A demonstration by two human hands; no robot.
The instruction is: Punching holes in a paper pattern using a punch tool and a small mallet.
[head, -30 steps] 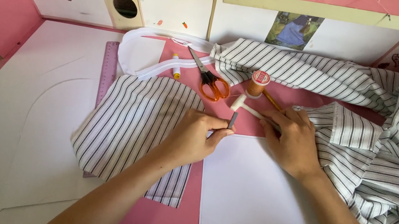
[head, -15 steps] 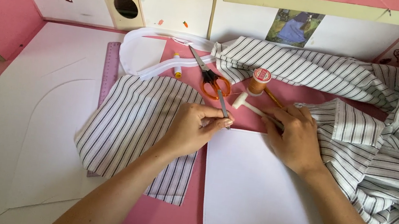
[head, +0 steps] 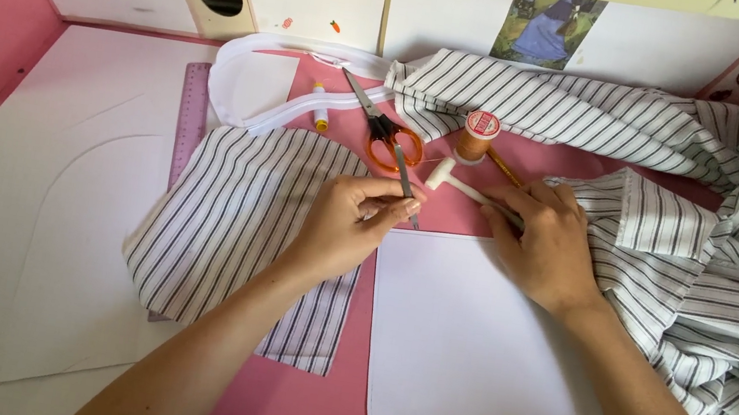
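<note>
Two hands over the pink table (head: pixel 290 410): I see left hand (head: pixel 349 224) pinching a thin grey strip (head: pixel 404 183), right hand (head: pixel 547 244) closed on a small white hammer-shaped tool (head: pixel 453 183) at the white pattern card (head: pixel 474 360) top edge. Risk, I judge: strip slips from fingertips, or card shifts under the wrist. No containers visible; thread spool (head: pixel 476 136), orange scissors (head: pixel 386 132) nearby

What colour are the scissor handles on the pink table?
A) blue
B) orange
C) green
B: the scissors lying above the left hand have orange handles, next to the thread spool.
</note>
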